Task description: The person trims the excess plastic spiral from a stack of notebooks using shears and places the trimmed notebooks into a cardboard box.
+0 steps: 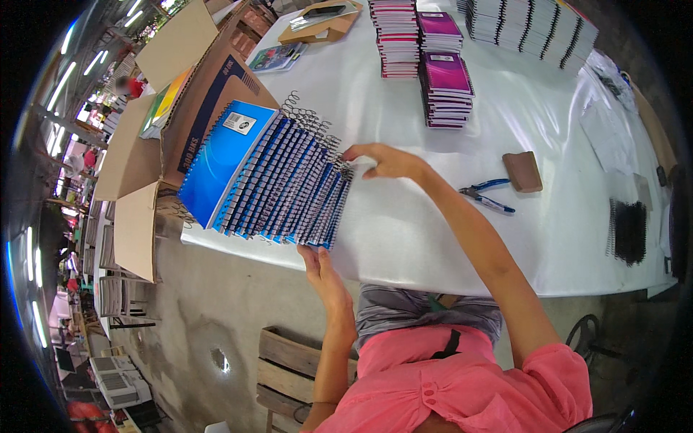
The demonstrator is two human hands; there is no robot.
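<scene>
Squaring a fanned row of blue spiral notebooks point(271, 180), you have them leaning on edge at the near left corner of the white desk point(433, 238), just beside an open cardboard box point(195, 94). Your left hand point(321, 270) lies flat and open against the row's near end, at the desk's edge. Your right hand point(382, 160) presses spread fingers on the far end by the wire coils, gripping nothing. To do this well, you should push both ends inward evenly, keep the spines parallel, and keep the coils from snagging one another.

Nearby items:
- blue-handled pliers point(487, 196), lying to the right, apart from the row.
- brown block point(522, 171), just beside the pliers.
- stacks of purple notebooks point(444, 83), farther back.
- bundle of black wire coils point(628, 231), at the right edge.
</scene>
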